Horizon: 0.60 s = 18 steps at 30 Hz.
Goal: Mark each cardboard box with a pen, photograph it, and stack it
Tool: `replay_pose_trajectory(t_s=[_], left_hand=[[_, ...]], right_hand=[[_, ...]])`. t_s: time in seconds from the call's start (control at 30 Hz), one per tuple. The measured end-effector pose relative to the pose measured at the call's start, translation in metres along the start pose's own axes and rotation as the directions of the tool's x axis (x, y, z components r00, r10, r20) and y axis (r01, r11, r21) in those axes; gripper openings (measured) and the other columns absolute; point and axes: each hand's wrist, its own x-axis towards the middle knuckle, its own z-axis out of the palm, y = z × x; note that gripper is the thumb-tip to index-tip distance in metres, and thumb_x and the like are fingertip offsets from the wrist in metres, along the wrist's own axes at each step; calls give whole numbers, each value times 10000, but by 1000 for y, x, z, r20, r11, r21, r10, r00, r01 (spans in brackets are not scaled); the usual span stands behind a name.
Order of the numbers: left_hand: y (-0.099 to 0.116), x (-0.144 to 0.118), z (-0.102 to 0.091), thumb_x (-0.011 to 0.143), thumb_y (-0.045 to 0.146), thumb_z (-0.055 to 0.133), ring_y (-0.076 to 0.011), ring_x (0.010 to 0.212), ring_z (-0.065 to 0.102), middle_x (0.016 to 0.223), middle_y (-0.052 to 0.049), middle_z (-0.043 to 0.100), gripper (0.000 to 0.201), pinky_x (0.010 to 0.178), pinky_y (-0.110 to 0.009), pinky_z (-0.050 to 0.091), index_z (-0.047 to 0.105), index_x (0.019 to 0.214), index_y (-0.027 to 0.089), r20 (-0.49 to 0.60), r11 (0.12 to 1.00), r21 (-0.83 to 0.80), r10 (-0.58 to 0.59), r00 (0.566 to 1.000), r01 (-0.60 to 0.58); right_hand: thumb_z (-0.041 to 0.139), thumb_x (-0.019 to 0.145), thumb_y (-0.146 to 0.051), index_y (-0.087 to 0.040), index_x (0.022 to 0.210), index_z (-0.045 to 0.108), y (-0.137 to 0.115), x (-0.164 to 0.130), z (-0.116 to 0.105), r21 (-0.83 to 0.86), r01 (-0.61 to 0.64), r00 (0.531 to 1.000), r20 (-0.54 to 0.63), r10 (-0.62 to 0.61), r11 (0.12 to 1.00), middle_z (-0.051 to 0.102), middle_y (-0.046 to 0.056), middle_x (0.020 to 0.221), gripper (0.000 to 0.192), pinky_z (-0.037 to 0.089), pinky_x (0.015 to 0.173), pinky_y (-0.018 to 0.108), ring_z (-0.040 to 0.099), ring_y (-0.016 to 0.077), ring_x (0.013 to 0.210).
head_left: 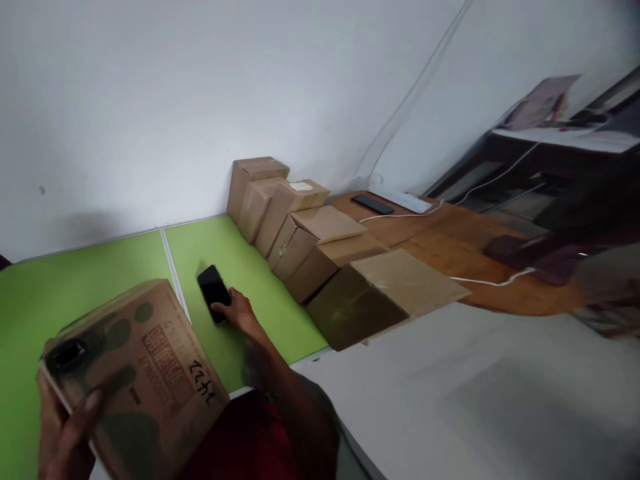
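Observation:
My left hand grips the near left edge of a cardboard box, thumb on its printed face. The box is tilted towards me, with red print, dark green patches, the handwritten number 2422 and a dark hand-hole near its left corner. My right hand is closed round the lower right edge of a black smartphone, thumb over its dark screen. The phone is at the green tabletop; whether it touches the surface I cannot tell. The fingers under the phone are hidden.
A row of several plain cardboard boxes runs along the right side of the green tabletop. Beyond it, a brown wooden table carries a dark remote-like object and a white cable. A white surface lies at front right.

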Motion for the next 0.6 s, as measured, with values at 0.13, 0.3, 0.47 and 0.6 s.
replay_pose_trajectory(t_s=[0.13, 0.3, 0.47, 0.6], left_hand=[[4, 9, 11, 662, 632, 942, -448, 1396, 662, 1535, -119, 677, 1133, 1039, -490, 659, 520, 1664, 312, 45, 998, -39, 48, 998, -47], [-1, 10, 9, 653, 630, 940, -438, 1361, 676, 1472, -134, 704, 1121, 1005, -458, 655, 551, 1637, 260, 52, 996, -56, 73, 996, -70], [-3, 5, 9, 677, 626, 930, -455, 1420, 643, 1409, -130, 709, 1101, 1116, -522, 613, 537, 1640, 266, 66, 992, -41, 123, 990, -121], [4, 1, 11, 672, 663, 919, -449, 1473, 605, 1460, -122, 681, 1113, 1199, -537, 552, 535, 1644, 280, 66, 977, 39, 208, 976, -211]], right_hand=[[865, 830, -517, -182, 1113, 711, 23, -39, -27, 268, 37, 991, 118, -71, 963, 844, 99, 1030, 465, 673, 800, 412, 826, 297, 908], [967, 828, -611, -221, 1226, 709, 9, -100, -59, 794, -15, 931, 233, -282, 608, 845, 126, 1261, 614, 724, 767, 375, 864, 257, 921], [987, 887, -473, -270, 1249, 670, -47, -148, -48, 880, -187, 735, 420, -532, 436, 865, 59, 1100, 522, 687, 607, 286, 863, 235, 857], [1045, 801, -436, -286, 1400, 622, -72, -172, -13, 787, -345, 554, 611, -565, 512, 838, 36, 1108, 748, 682, 597, 296, 838, 211, 763]])
